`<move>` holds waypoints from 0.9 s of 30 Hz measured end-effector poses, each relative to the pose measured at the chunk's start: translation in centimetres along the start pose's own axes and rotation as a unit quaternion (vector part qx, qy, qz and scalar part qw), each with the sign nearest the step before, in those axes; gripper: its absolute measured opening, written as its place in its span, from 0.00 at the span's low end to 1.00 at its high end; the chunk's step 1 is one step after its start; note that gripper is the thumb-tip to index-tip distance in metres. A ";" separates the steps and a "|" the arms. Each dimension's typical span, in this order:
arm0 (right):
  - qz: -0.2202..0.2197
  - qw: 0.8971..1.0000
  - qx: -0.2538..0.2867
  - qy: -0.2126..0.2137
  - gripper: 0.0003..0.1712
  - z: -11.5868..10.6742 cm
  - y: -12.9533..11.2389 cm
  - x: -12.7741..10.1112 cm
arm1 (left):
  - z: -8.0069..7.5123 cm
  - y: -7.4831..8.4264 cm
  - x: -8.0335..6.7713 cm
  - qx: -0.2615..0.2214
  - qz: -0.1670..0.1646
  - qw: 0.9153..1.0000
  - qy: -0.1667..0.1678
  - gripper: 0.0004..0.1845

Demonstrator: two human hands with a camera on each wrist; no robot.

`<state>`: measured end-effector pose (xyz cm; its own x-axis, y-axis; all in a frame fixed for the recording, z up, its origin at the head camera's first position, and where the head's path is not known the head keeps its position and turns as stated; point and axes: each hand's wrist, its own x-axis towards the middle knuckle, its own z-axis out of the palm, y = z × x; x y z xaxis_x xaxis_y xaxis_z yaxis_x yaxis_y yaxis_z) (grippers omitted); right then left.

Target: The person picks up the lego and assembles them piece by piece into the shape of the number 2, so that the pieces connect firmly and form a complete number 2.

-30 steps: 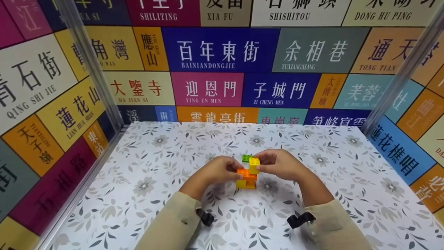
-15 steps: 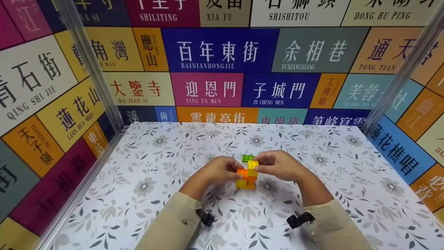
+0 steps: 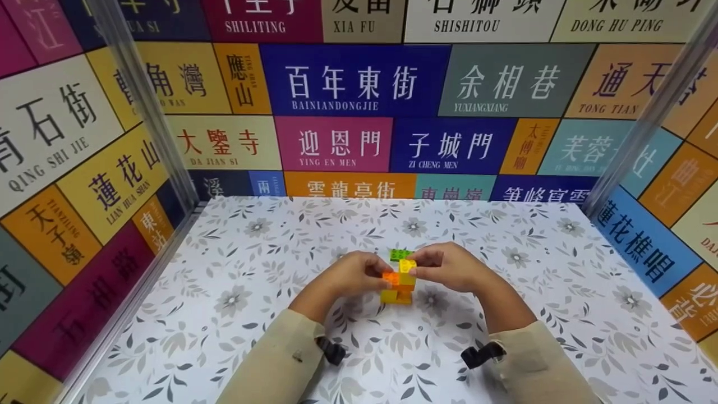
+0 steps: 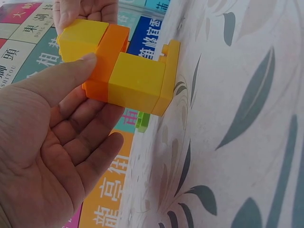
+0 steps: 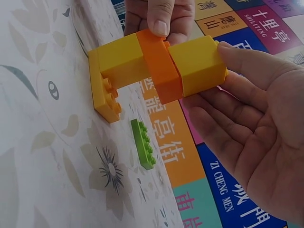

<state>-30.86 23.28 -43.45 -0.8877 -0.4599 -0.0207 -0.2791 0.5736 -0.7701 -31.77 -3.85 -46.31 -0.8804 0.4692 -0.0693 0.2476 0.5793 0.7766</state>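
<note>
A small stack of toy building bricks stands on the table. Its base is a thin yellow-orange brick [image 5: 97,90], with a yellow block [image 4: 135,80] on one end of it. Across that block lies an orange brick [image 5: 160,66], pinched between thumb and fingers of my left hand [image 3: 353,274]. Another yellow block [image 5: 197,65] sits over the orange brick's right end, right against its top. Thumb and fingers of my right hand [image 3: 453,268] grip this upper block by its sides. Just beyond the stack lies a low green brick [image 3: 399,255].
A white table [image 3: 269,247] with a grey leaf and flower print carries everything. Colourful sign-covered panels [image 3: 359,81] rise along its back and both sides. Transparent strips [image 3: 168,129] run up the corners.
My right hand has brought the upper yellow block slightly down and left onto the orange brick's right end. The left hand keeps its place on the orange brick.
</note>
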 end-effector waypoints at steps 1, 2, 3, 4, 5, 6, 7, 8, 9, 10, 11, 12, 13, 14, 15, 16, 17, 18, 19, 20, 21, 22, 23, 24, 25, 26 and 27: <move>0.002 1.000 -0.001 0.000 0.20 0.0 0.0 0.0 | 0.0 0.0 0.0 0.001 -0.002 1.000 0.000 0.11; 0.002 1.000 -0.001 -0.001 0.20 0.0 0.0 0.0 | 0.0 0.0 0.0 0.002 -0.003 1.000 0.001 0.11; 0.002 1.000 -0.001 -0.002 0.20 0.1 0.0 0.0 | 0.0 0.0 0.0 0.002 -0.003 1.000 0.001 0.11; 0.002 1.000 -0.002 -0.002 0.20 0.1 0.0 0.0 | 0.0 0.0 0.0 0.002 -0.003 1.000 0.001 0.11; 0.002 1.000 -0.003 -0.003 0.20 0.1 0.0 0.0 | 0.0 0.0 0.0 0.003 -0.003 1.000 0.002 0.11; 0.001 1.000 -0.003 -0.004 0.20 0.1 0.0 0.0 | 0.0 0.0 0.0 0.004 -0.002 1.000 0.002 0.11; 0.001 1.000 -0.003 -0.004 0.20 0.1 0.0 0.0 | 0.0 0.1 0.0 0.004 -0.002 1.000 0.002 0.11; 0.001 1.000 -0.005 -0.003 0.20 0.1 0.0 0.0 | 0.0 0.0 0.0 0.003 -0.002 1.000 0.003 0.11; 0.001 1.000 -0.005 -0.003 0.20 0.1 0.0 0.0 | 0.0 0.0 0.0 0.003 -0.003 1.000 0.003 0.11; 0.000 1.000 -0.006 -0.002 0.20 0.1 0.0 0.0 | 0.1 0.0 0.0 0.004 -0.005 1.000 0.004 0.11; 0.001 1.000 -0.006 -0.002 0.20 0.1 0.0 0.0 | 0.1 0.0 0.0 0.004 -0.005 1.000 0.004 0.11; 0.001 1.000 -0.008 -0.002 0.19 0.1 0.0 0.0 | 0.1 0.0 0.0 0.004 -0.007 1.000 0.004 0.11; 0.004 1.000 -0.011 -0.002 0.20 0.1 -0.1 0.0 | 0.1 0.0 0.0 0.003 -0.008 1.000 0.003 0.11; 0.005 1.000 -0.015 -0.004 0.20 0.1 -0.2 -0.1 | 0.1 -0.1 0.0 0.003 -0.006 1.000 0.003 0.11; 0.007 1.000 -0.020 -0.006 0.20 0.1 -0.3 -0.1 | 0.1 -0.1 0.0 0.004 -0.005 1.000 0.003 0.11; 0.009 1.000 -0.026 -0.007 0.20 0.1 -0.4 -0.1 | 0.1 -0.1 0.0 0.003 -0.003 1.000 0.004 0.11; 0.011 0.999 -0.033 -0.007 0.20 0.1 -0.5 -0.2 | 0.1 -0.1 0.0 0.002 0.000 1.000 0.004 0.11; 0.012 0.999 -0.037 -0.008 0.20 0.1 -0.6 -0.2 | 0.1 -0.1 0.0 0.002 0.001 1.000 0.004 0.12; 0.014 0.999 -0.041 -0.008 0.21 0.1 -0.7 -0.2 | 0.1 -0.1 0.0 0.001 0.002 1.000 0.005 0.12; 0.014 0.999 -0.044 -0.007 0.20 0.2 -0.7 -0.2 | 0.2 -0.1 0.0 0.001 0.002 1.000 0.005 0.12; 0.014 0.999 -0.046 -0.005 0.20 0.2 -0.8 -0.2 | 0.2 0.0 0.0 -0.001 0.000 1.000 0.005 0.11; 0.014 0.999 -0.047 -0.003 0.20 0.2 -0.8 -0.2 | 0.2 0.0 0.0 -0.002 -0.003 1.000 0.005 0.11; 0.014 0.999 -0.047 -0.002 0.20 0.2 -0.8 -0.2 | 0.2 0.0 0.0 -0.002 -0.005 1.000 0.005 0.11; 0.014 0.999 -0.048 -0.001 0.20 0.2 -0.8 -0.2 | 0.2 0.0 0.0 -0.002 -0.007 1.000 0.004 0.11; 0.012 0.999 -0.049 -0.001 0.20 0.2 -0.8 -0.2 | 0.2 0.1 0.0 -0.002 -0.010 1.000 0.004 0.11; 0.011 0.999 -0.050 0.000 0.20 0.2 -0.8 -0.2 | 0.1 0.1 0.0 -0.003 -0.009 1.000 0.004 0.11; 0.011 0.999 -0.049 0.001 0.20 0.1 -0.8 -0.2 | 0.1 0.1 0.0 -0.003 -0.011 1.000 0.004 0.11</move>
<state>-30.42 22.84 -42.94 -0.8948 -0.4451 -0.0361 -0.2939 0.6477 -0.7029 -31.70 -3.71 -46.29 -0.8886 0.4515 -0.0808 0.2266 0.5853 0.7785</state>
